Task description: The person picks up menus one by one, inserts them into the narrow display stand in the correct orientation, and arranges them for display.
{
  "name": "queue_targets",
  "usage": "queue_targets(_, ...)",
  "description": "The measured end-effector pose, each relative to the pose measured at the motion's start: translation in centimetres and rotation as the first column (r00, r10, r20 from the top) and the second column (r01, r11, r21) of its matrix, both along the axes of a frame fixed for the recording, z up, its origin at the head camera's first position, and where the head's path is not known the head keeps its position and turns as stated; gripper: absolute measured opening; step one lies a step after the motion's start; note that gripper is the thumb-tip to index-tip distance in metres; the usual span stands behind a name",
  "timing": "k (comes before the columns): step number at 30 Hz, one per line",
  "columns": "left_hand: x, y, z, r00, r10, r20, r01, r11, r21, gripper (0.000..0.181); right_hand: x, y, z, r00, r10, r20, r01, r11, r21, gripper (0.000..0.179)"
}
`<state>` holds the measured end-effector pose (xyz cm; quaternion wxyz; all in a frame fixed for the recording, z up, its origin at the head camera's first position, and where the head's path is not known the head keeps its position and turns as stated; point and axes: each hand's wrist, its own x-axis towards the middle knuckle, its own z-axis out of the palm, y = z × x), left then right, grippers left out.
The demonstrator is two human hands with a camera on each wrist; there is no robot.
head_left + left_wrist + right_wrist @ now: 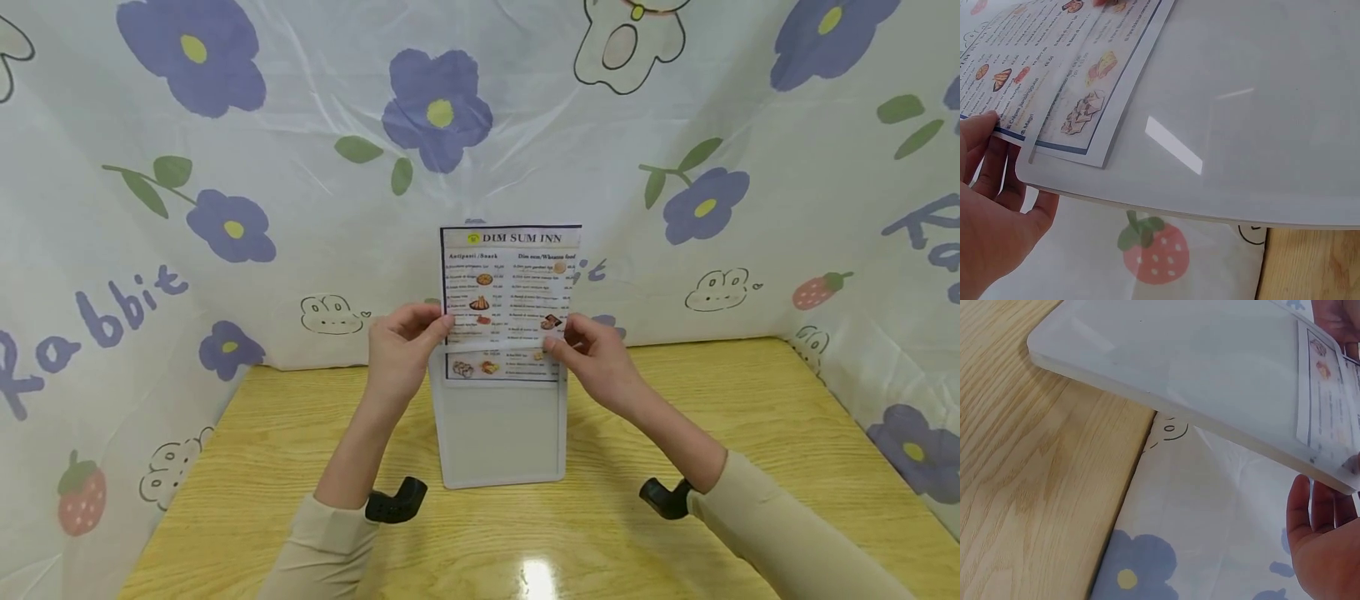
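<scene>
A printed menu headed "DIM SUM INN" (510, 283) stands upright, its lower end inside a clear-fronted white display stand (501, 437). My left hand (405, 350) pinches the menu's left edge between thumb and fingers, close to the stand's top corner. On the opposite edge, my right hand (600, 358) grips the sheet with its thumb over the front. The left wrist view shows the menu's bottom border (1094, 156) behind the clear panel. In the right wrist view, fingers (1300, 509) of the right hand reach behind the stand's edge.
The stand rests on a yellow wood-grain table (285, 450). Behind it hangs a white cloth (315, 233) printed with purple flowers, strawberries and rabbits. Each wrist wears a black camera mount, one at the left (397, 500) and one at the right (666, 498).
</scene>
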<state>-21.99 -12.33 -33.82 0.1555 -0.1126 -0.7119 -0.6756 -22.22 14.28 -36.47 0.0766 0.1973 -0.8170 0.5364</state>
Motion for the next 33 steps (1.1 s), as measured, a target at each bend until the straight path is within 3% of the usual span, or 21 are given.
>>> queue_targets(16, -0.1, -0.7, -0.6, 0.999, -0.033, 0.027, 0.033, 0.999, 0.014, 0.017, -0.1, -0.1, 0.3, 1.0, 0.004, 0.012, -0.003, 1.0, -0.029, 0.015)
queue_targets(23, -0.1, -1.0, -0.9, 0.999, -0.022, 0.038, 0.021, 1.0, 0.007, 0.018, -0.2, -0.4, 0.8, 1.0, 0.002, 0.027, 0.0, 0.999, -0.053, 0.017)
queue_targets(33, -0.1, -1.0, -1.3, 0.996, -0.031, 0.082, 0.03, 1.0, 0.007, 0.02, -0.6, -0.4, 1.6, 1.0, -0.008, -0.006, 0.007, 0.996, -0.086, 0.016)
